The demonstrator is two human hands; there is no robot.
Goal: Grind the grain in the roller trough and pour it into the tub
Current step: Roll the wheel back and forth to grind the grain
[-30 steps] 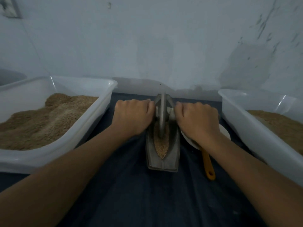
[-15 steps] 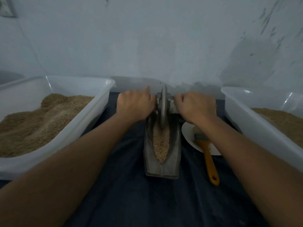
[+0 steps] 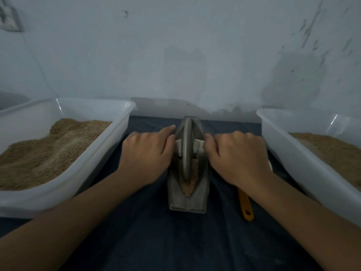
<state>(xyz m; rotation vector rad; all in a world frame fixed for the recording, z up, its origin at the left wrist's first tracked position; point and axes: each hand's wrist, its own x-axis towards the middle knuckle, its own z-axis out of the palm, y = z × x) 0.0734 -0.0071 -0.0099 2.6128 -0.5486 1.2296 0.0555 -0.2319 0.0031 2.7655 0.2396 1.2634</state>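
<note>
Since half a second ago, wheel and both hands have come back toward the near end of the roller trough point(image 3: 188, 194); more of the far end now shows, less grain.

Left tub point(image 3: 64, 184), white plastic, left of trough, heaped with tan ground grain. Right tub point(image 3: 304, 165) right of trough, also holding tan grain. Dark cloth point(image 3: 175, 241) under the trough. Trough lies lengthwise between the tubs, on the cloth.

Left hand point(image 3: 145, 153) curled on the axle handle left of the wheel, forefinger stretched forward along the trough rim. Right hand point(image 3: 237, 156) clenched round the handle on the right.

Roller wheel point(image 3: 187, 151) upright in the trough channel. Grain point(image 3: 188, 187) lies in the channel just nearer than the wheel. Yellow brush handle point(image 3: 245, 206) right of trough, partly under the right wrist.
</note>
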